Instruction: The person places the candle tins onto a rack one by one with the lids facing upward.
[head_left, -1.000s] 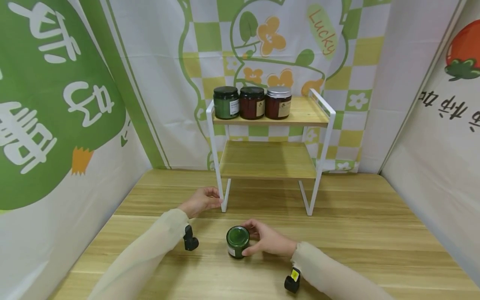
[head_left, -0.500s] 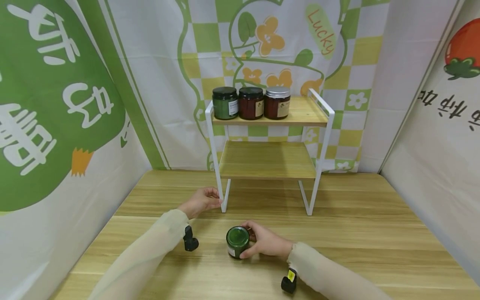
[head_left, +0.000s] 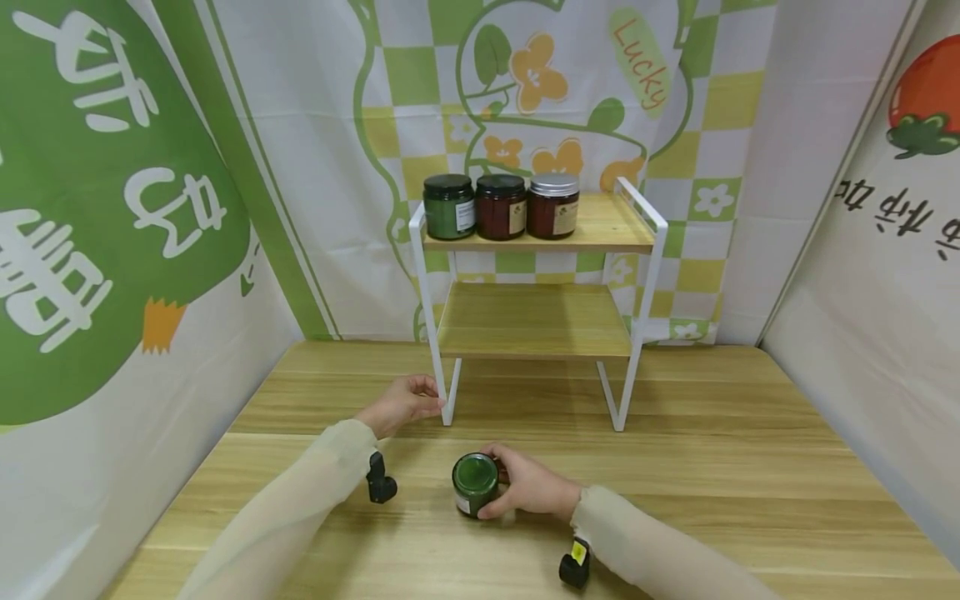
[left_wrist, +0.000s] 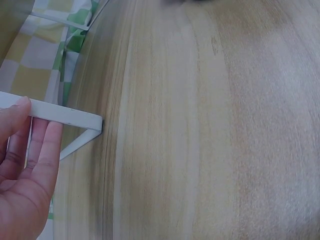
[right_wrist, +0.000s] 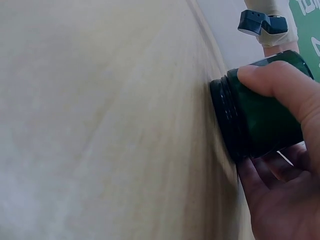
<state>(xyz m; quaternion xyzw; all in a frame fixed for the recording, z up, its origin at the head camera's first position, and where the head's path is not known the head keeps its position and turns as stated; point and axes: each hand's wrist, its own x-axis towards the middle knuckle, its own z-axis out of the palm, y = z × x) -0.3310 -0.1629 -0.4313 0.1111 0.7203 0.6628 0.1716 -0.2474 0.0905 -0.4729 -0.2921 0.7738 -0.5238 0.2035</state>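
A green glass jar (head_left: 476, 483) stands upside down on the table, its dark lid against the wood in the right wrist view. My right hand (head_left: 531, 486) holds it from the right, with the thumb (right_wrist: 260, 79) on one side and the fingers on the other. At the front left leg (head_left: 442, 375) of a two-tier shelf, my left hand (head_left: 403, 403) pinches the white metal near its foot. The left wrist view shows the thumb (left_wrist: 21, 107) on one face of that white leg and fingers behind it.
On the shelf's top board (head_left: 607, 221) stand a green jar (head_left: 448, 208), a brown jar with a black lid (head_left: 501, 208) and a brown jar with a silver lid (head_left: 553, 208). The lower board (head_left: 536, 321) is bare wood. Printed cloth (head_left: 570, 83) hangs behind.
My right hand and wrist have shifted slightly left around the green jar, the thumb sliding along its near side. The jar and my left hand stay almost where they were.
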